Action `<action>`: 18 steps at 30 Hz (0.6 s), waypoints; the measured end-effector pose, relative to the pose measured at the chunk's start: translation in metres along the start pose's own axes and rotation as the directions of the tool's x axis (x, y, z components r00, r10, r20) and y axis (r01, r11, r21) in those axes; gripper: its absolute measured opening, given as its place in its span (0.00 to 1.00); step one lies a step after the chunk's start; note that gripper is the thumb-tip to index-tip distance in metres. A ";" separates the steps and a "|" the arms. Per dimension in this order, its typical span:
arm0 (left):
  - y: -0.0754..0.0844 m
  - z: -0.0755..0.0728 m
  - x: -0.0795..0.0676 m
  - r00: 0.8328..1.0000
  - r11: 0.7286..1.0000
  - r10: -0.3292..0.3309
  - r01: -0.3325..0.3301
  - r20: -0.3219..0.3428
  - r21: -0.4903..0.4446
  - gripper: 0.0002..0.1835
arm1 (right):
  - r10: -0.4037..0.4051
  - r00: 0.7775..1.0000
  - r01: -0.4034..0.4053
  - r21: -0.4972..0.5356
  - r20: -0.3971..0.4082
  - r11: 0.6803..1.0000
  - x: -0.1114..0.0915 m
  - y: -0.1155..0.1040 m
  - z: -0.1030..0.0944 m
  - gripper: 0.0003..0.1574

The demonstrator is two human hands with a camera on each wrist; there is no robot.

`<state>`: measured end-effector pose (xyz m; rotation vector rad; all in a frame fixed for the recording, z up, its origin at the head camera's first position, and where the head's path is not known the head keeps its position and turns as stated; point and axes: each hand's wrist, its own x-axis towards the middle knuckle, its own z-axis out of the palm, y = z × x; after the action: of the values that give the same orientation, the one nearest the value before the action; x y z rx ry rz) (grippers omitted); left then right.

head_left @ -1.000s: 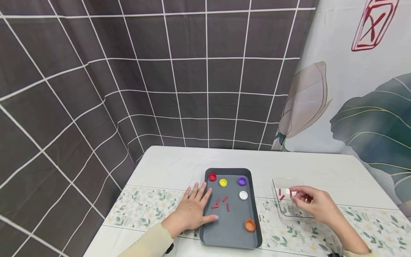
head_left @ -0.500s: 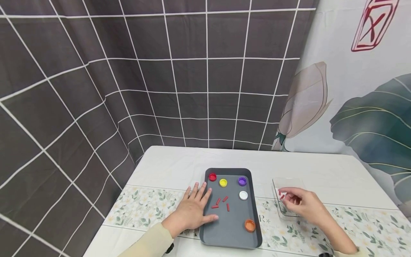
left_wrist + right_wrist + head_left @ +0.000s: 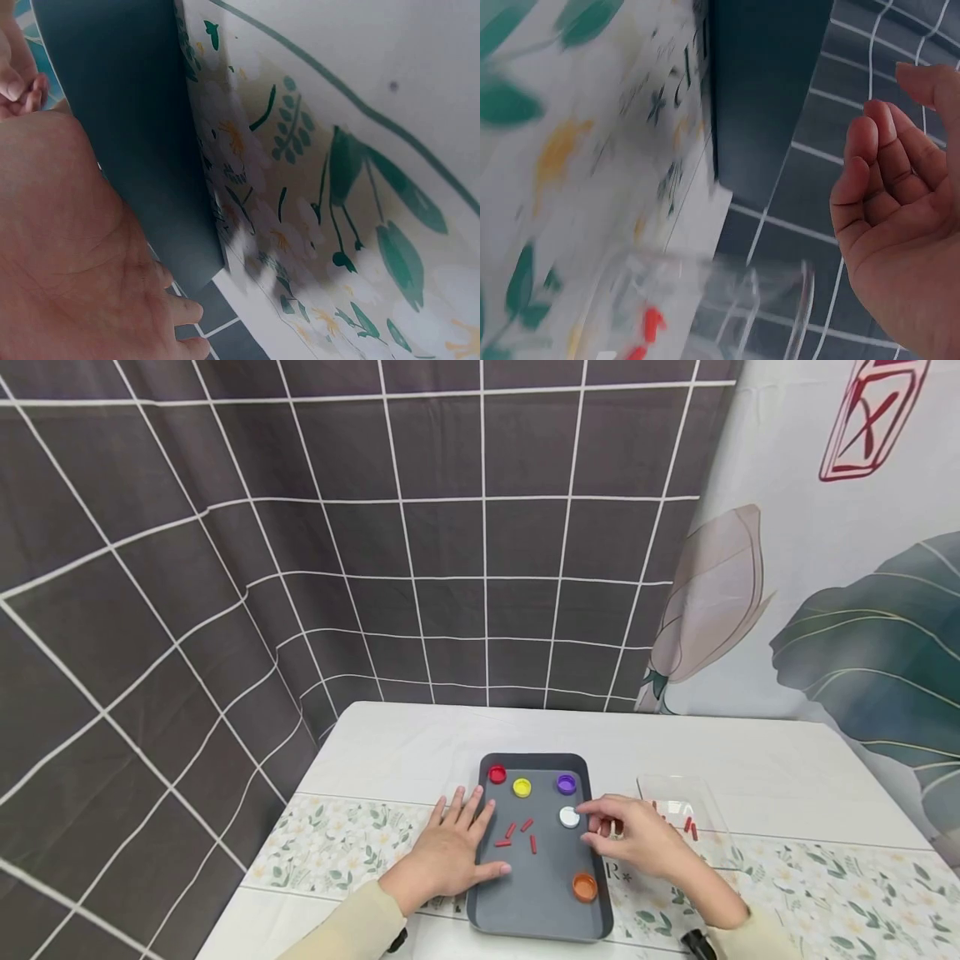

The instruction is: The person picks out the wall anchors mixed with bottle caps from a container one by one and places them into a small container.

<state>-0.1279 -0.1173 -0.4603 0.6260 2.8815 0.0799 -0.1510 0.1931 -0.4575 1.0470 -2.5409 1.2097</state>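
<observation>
My left hand [image 3: 447, 853] lies flat with spread fingers over the left rim of the grey tray [image 3: 525, 914]. Several short red sticks [image 3: 510, 830] lie loose in the middle of the tray. Over the tray's right rim hovers my right hand [image 3: 636, 835], thumb and index finger apart and nothing visible between them. Its fingertips are beside a white bottle cap [image 3: 569, 817]. In the right wrist view the right hand's fingers [image 3: 877, 154] are loosely bent. A clear plastic box [image 3: 716, 852] to the right of the tray holds several more red sticks [image 3: 690, 828].
Red [image 3: 497, 774], yellow [image 3: 522, 787] and purple caps [image 3: 566, 784] sit towards the tray's far end. An orange cap [image 3: 585, 887] is near its front right. The flower-printed tabletop [image 3: 420, 735] meets a dark gridded curtain [image 3: 442, 527] behind.
My right hand has moved left from over the clear box to the tray's right rim, and its thumb and index finger have parted. The left hand has stayed in place.
</observation>
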 end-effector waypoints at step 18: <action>-0.002 0.004 0.003 1.000 1.000 -0.010 0.010 0.010 0.021 0.53 | 0.016 0.983 -0.013 -0.019 0.185 1.000 0.026 -0.005 0.038 0.15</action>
<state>-0.1307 -0.1180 -0.4652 0.6145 2.8791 0.0444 -0.1612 0.1496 -0.4692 1.1909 -2.6960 1.1400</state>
